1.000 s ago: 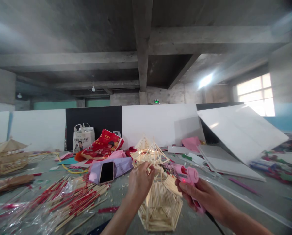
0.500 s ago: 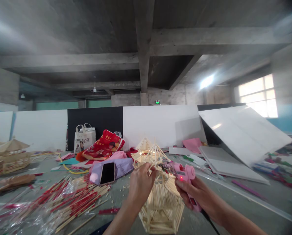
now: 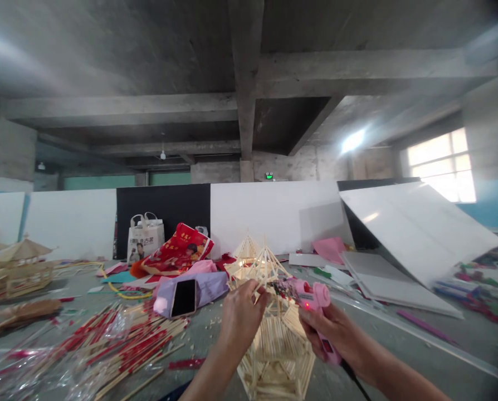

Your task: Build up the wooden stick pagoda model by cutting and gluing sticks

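Note:
A model building of pale wooden sticks [image 3: 274, 340] stands before me, with a pointed roof frame [image 3: 264, 262] of slanting sticks at its upper part. My left hand [image 3: 244, 309] is closed in a pinch beside that frame, on what looks like a thin wooden stick [image 3: 257, 286]; the fingers partly hide it. In my right hand [image 3: 328, 328] is a pink hot glue gun [image 3: 316, 295] with a red light lit. Its nozzle points left, close to my left fingertips and the roof frame; whether it touches the sticks I cannot tell. A black cord hangs from its handle.
Loose sticks with red wrapping [image 3: 127, 340] and clear plastic lie left. Behind them are a phone [image 3: 184, 297] on purple cloth, a red bag [image 3: 177, 250] and a white tote [image 3: 144, 239]. Other stick models [image 3: 19, 267] stand far left. White boards [image 3: 399, 281] lean and lie right.
The glue gun has shifted very slightly left. My left hand keeps its pinch at the roof frame, and the whole view has moved a little.

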### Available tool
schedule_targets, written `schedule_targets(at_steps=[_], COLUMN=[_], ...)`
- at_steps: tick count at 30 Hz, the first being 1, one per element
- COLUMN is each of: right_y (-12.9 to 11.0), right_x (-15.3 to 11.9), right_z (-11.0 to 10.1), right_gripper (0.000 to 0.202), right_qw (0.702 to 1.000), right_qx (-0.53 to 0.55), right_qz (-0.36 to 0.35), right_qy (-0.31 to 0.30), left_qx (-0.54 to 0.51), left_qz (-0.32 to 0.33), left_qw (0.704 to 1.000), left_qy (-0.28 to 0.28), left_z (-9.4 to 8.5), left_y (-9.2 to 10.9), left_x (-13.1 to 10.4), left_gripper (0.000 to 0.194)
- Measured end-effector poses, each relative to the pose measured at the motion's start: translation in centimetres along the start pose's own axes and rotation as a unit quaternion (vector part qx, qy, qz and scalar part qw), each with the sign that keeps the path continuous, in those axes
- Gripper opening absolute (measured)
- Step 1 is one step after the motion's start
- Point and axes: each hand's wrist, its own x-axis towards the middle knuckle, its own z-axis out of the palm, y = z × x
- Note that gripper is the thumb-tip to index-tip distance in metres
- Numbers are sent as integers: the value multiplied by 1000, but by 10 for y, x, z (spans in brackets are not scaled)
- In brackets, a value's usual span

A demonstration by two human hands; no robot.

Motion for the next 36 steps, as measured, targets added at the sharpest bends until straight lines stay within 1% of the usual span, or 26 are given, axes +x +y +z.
schedule_targets(at_steps=[2,4,8,12,14,16,19,22,24,27,31,34,36], right_y=[1,2,3,-1,-3,-4,-2,1,2,0,-4,4,20], right_x=[0,1,1,-2,-3,-4,-5,-12,-20,-34,-49,-56,-60], right_z=[1,2,2,2,3,4,4,-2,-9,-24,-53,-80,-99], right_gripper=[40,41,43,41,39,39,40,42,44,47,47,45,46], right_qw=[1000,999,999,1000,1000,1000,999,997,995,991,980,969,956], right_qx=[-3,-12,-28,-21,-8,-1,-24,-52,-56,-37,-48,-108,-197], right_qz=[-3,-3,-7,-9,-3,9,26,51,54,60,57,49,52], right_qy=[21,30,25,17,10,17,31,41,60,114,184,215,209], left_qx=[4,6,11,9,8,2,-7,-3,1,-1,-2,-2,-6], left_qz=[1,3,4,5,2,2,-1,-8,-13,-18,-5,2,0], left_qw=[1000,1000,1000,1000,1000,1000,1000,1000,1000,1000,1000,1000,1000], left_qy=[1,1,1,6,6,3,-2,-1,0,6,11,12,11], left_z=[-1,-1,0,3,4,5,3,1,1,1,3,5,6], left_y=[1,1,0,-4,-5,-5,-4,-2,-1,-1,-2,-1,-1], left_x=[0,0,0,0,1,1,1,1,1,0,0,1,1], left_gripper=[14,14,14,12,13,14,14,13,13,13,13,13,14])
